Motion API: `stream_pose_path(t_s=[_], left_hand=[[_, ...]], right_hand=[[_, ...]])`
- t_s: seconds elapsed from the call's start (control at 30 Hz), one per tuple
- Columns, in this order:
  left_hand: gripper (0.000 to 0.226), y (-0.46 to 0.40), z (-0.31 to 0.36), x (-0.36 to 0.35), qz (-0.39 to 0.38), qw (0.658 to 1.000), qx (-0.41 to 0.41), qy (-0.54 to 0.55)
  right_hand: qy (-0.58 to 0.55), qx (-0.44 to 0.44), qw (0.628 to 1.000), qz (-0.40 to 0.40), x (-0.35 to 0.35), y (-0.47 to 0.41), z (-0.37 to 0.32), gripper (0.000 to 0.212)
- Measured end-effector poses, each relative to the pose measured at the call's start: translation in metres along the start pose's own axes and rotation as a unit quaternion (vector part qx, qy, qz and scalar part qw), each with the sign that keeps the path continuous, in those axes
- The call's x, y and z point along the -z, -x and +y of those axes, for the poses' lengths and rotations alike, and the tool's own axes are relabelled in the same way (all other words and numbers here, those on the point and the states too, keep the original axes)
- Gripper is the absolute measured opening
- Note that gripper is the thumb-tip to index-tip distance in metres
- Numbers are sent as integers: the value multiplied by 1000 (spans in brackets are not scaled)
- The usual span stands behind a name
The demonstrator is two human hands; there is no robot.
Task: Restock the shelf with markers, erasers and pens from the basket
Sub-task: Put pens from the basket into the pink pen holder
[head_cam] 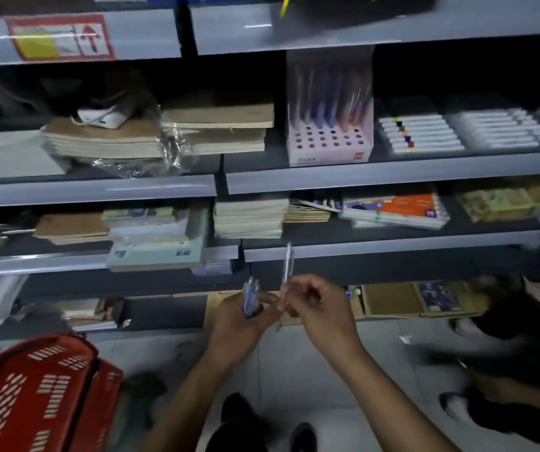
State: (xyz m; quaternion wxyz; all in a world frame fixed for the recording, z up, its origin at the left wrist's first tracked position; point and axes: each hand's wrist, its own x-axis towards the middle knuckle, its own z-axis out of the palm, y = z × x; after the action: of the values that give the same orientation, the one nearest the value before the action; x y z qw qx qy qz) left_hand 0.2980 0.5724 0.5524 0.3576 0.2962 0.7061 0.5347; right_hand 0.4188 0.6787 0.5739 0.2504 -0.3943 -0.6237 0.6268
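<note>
My left hand (240, 324) grips a small bunch of blue pens (251, 296), held upright. Close beside it, my right hand (319, 308) pinches a single clear pen (286, 265) that points up past the shelf edge. A pink pen display box (329, 138) with rows of holes and several pens standing in it sits on the middle shelf (392, 172), above my hands. White markers (420, 133) lie in rows to its right. The red basket (43, 393) stands on the floor at the lower left; its contents are hidden.
Stacks of notebooks (105, 138) fill the left shelves and the lower shelf (250, 218). Cardboard boxes (392, 300) sit on the bottom level. Another person in dark clothes (506, 337) crouches at the right. My shoes (301, 435) are on the grey floor.
</note>
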Motion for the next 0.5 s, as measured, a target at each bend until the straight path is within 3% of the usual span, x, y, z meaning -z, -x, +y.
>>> stream_pose_path(t_s=[0.13,0.33,0.5], left_hand=[[5,-26,8,-8,32,999,12,-13],[7,-70,20,-4,-38,999,-14,0],[13,-101,33,-3,-42,999,-14,10]], right_hand=[[-8,11,999,30,11,-27,-14,6],[13,20,998,53,16,-66,-37,9],[19,28,997,64,20,-91,-49,6]])
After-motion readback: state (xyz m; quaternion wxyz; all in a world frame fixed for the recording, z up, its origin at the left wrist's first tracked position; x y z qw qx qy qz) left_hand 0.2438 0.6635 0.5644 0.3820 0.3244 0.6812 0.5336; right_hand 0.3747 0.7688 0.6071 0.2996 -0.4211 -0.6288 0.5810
